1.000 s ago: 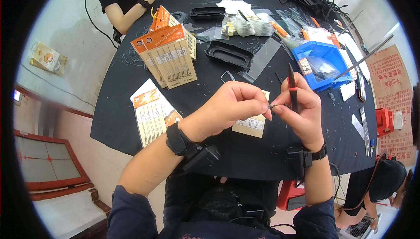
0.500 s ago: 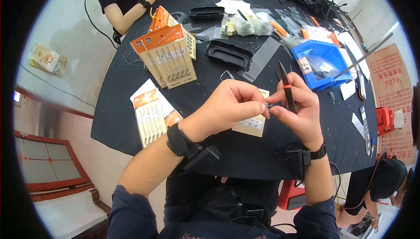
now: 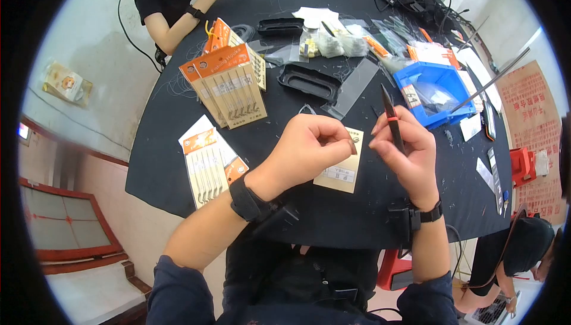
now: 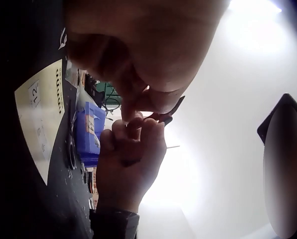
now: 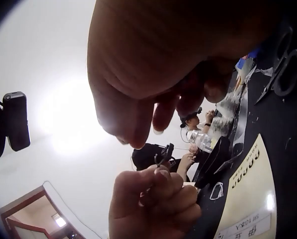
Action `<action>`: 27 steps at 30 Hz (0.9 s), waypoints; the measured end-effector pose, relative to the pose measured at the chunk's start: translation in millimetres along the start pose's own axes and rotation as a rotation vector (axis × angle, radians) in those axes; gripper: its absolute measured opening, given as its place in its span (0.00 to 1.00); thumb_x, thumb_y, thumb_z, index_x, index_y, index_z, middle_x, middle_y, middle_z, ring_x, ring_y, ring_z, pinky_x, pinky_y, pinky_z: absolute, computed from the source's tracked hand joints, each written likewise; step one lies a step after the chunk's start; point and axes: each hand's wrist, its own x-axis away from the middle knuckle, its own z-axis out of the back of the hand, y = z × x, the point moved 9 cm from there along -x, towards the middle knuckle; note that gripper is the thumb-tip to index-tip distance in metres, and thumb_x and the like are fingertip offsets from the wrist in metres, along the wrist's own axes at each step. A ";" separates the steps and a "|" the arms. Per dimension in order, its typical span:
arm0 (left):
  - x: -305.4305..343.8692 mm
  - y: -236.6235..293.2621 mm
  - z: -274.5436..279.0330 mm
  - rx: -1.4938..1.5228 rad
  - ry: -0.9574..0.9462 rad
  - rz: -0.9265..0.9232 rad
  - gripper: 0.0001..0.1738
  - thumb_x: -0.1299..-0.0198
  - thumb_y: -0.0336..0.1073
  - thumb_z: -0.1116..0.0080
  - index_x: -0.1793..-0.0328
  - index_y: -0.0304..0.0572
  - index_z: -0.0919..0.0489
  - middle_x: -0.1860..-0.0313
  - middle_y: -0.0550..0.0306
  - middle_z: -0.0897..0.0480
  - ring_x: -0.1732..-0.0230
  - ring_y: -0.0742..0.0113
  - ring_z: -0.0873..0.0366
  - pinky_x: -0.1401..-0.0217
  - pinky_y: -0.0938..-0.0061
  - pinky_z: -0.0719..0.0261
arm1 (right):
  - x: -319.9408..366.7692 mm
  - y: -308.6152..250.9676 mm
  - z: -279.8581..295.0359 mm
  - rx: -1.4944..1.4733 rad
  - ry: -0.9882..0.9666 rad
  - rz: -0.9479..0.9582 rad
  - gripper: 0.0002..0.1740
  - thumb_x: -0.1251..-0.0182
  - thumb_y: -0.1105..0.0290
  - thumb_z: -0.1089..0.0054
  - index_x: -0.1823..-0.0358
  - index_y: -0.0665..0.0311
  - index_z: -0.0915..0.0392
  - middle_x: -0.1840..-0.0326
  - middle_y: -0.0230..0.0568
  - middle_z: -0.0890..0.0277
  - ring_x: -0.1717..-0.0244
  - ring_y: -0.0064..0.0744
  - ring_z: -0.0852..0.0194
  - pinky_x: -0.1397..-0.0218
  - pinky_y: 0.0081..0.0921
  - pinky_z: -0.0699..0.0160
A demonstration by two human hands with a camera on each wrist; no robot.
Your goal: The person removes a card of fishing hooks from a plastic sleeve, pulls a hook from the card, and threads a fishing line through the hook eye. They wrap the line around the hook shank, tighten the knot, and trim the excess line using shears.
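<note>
Between thumb and fingers, the left hand pinches a small dark piece, seen best in the right wrist view; its exact shape is unclear. The right hand holds a dark pointed tool with a red band, tip up, between its fingers. That hand's thumb and forefinger are apart, a short gap from the left fingertips. Below and between the hands lies a beige hook card with a white label, partly covered by the left hand in the head view. Dark hooks show on this card in the right wrist view.
Packs of hooks stand at the left, with more packs in front. Black trays, a blue bin and plastic bags lie beyond the hands. Scissors rest on the black cloth. Another person sits across the table.
The hands have separated, leaving a gap between their fingertips. The right thumb and forefinger have let go of the small piece, which stays in the left hand. The head view has shifted slightly.
</note>
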 end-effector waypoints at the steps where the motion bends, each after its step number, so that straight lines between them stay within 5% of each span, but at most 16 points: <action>1: 1.0 3.8 5.5 -0.066 0.054 -0.005 0.07 0.39 0.27 0.41 0.65 0.33 0.14 0.70 0.63 0.15 0.70 0.84 0.25 0.67 0.84 0.29 | -1.0 -1.1 3.6 0.002 0.013 -0.005 0.07 0.42 0.73 0.29 0.71 0.70 0.17 0.62 0.34 0.28 0.62 0.25 0.29 0.59 0.20 0.32; 9: 9.6 33.4 29.9 -0.056 0.279 -0.267 0.07 0.36 0.27 0.40 0.63 0.31 0.14 0.70 0.63 0.16 0.70 0.85 0.25 0.65 0.85 0.27 | -2.1 -3.8 17.7 0.209 0.050 0.011 0.15 0.40 0.66 0.30 0.74 0.71 0.23 0.62 0.38 0.34 0.60 0.31 0.34 0.56 0.26 0.36; 14: 10.2 31.5 30.1 -0.050 0.261 -0.255 0.07 0.35 0.27 0.40 0.61 0.31 0.15 0.68 0.62 0.15 0.67 0.84 0.23 0.63 0.86 0.25 | -2.0 -3.2 2.2 0.237 -0.170 0.002 0.14 0.42 0.67 0.29 0.73 0.71 0.24 0.63 0.39 0.35 0.62 0.34 0.34 0.57 0.27 0.35; 27: 8.0 26.9 28.0 -0.076 0.236 -0.222 0.06 0.36 0.26 0.40 0.62 0.29 0.15 0.68 0.60 0.14 0.66 0.83 0.21 0.63 0.85 0.23 | 0.4 -1.1 -12.2 0.175 -0.245 0.020 0.13 0.44 0.66 0.28 0.73 0.69 0.21 0.62 0.39 0.36 0.62 0.32 0.35 0.58 0.27 0.36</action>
